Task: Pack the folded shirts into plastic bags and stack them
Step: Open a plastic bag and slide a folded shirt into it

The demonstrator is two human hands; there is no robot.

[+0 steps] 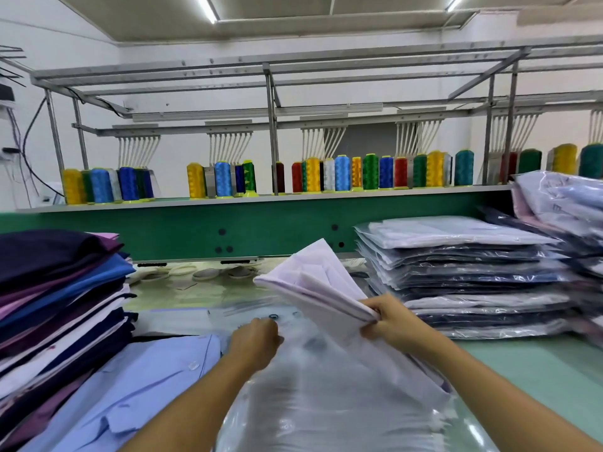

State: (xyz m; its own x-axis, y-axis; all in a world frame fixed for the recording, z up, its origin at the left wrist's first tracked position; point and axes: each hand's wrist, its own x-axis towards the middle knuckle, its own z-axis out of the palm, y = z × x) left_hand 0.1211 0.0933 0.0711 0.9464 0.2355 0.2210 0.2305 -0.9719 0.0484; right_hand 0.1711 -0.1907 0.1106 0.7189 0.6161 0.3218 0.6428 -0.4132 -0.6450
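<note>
- Dark navy, purple, blue and white folded shirts sit in a tall unbagged stack (58, 288) at our left, on the near left part of the table.
- Just in front of that stack we see a light blue shirt (130, 386) lying flat, its buttons up.
- Our left hand (254, 340) reaches to the far edge of the plastic bag (326, 412), fingers curled down onto the film and gripping it. The motion blur hides the fingertips.
- The clear bag lies flat on the table in the near middle, between our two arms.
- A pale lilac folded shirt (319, 282) tilts over the bag, far end raised. Its near end shows through the film at the right.
- Our right hand (391, 324) pinches the shirt at its near edge, thumb and fingers clamped on the cloth.
- To the right we see a neat stack of bagged shirts (463, 278), with a looser heap of bagged shirts (561, 203) beyond it at the far right.
- The pale green table (538, 370) shows bare at the near right.
- Across the far side runs a green machine panel (261, 226). Above it stands a row of thread cones (342, 172) in yellow, blue, green and red, under a grey metal frame (270, 125).
- White walls and long ceiling lights (207, 8) close the room.
</note>
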